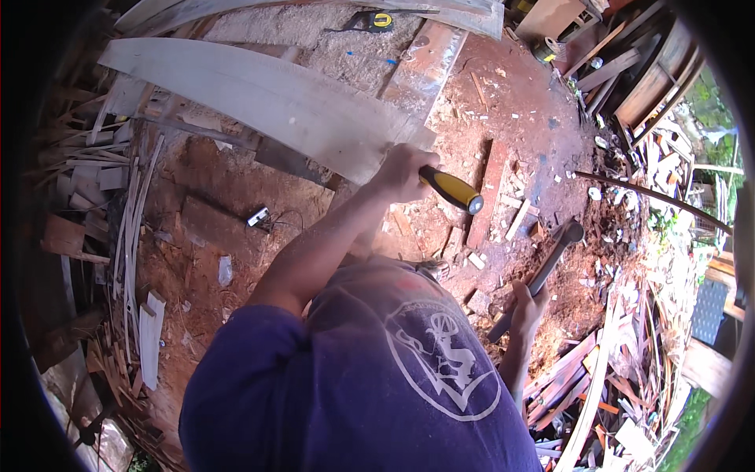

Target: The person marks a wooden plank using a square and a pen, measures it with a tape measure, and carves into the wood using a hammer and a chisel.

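A long pale wooden board slants across the upper middle, its near right end beside my left hand. That hand is closed round a chisel with a yellow and black handle and a metal cap. The chisel's blade is hidden behind my fingers, so I cannot tell whether it touches the board. Lower on the right, my right hand grips a hammer by its dark handle. The hammer's head points up and away, well apart from the chisel.
A yellow and black tape measure lies on another board at the back. Wood shavings and offcuts cover the reddish ground. Scrap wood is heaped at the right, and thin strips lean along the left. A small device lies left of my forearm.
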